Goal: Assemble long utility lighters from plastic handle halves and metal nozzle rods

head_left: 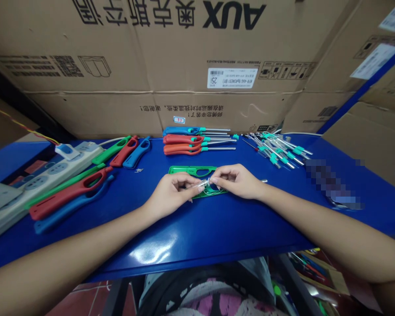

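Observation:
Over the middle of the blue table, my left hand [173, 193] pinches a small clear, shiny cylinder [204, 183] between thumb and fingers. My right hand [239, 181] is closed close beside it, its fingertips on a thin white wire [210, 180] at the cylinder's end. Beneath both hands lies a green lighter casing half [212, 192], partly covered by the fingers. Another green casing half [181, 169] rests just behind. A metal rod tip [264, 181] sticks out to the right of my right hand.
Assembled lighters [184, 149] in blue, red and orange lie at the back. Lighter rods with teal collars and wires [279, 151] are piled right, near a blurred dark object [331, 182]. Coloured casings [70, 193] lie left by a power strip [46, 171]. A cardboard box [118, 101] stands behind.

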A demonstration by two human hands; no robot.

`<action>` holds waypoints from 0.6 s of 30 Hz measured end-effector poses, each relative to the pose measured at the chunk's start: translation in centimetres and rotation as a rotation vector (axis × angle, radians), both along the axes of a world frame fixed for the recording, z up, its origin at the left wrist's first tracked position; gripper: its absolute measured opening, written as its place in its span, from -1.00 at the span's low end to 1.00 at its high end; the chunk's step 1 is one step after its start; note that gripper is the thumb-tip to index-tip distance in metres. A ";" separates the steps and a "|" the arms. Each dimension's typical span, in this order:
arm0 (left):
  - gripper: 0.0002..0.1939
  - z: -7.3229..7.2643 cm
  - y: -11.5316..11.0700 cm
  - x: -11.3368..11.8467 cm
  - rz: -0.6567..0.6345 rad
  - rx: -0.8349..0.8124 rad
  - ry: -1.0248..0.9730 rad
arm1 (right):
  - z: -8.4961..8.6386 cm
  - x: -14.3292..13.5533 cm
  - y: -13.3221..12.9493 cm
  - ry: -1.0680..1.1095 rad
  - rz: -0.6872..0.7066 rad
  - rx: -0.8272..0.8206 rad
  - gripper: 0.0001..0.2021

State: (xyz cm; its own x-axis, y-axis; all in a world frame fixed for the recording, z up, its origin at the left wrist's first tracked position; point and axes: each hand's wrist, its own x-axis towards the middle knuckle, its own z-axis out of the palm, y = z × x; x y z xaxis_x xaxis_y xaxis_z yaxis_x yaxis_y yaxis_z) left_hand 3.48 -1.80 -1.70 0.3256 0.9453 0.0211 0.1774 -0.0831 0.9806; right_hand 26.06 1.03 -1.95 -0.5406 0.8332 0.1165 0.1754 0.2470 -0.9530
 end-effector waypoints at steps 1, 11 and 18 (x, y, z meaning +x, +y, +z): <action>-0.70 0.0 0.0 0.0 0.001 -0.001 -0.001 | 0.0 0.0 0.0 0.002 -0.001 0.003 -0.64; -0.69 0.1 0.0 -0.1 -0.001 -0.030 -0.029 | 0.1 -0.1 0.0 0.009 -0.016 0.002 -0.62; -0.70 0.0 -0.2 0.1 0.018 0.015 0.025 | -0.1 -0.3 0.0 0.019 -0.043 0.026 -0.62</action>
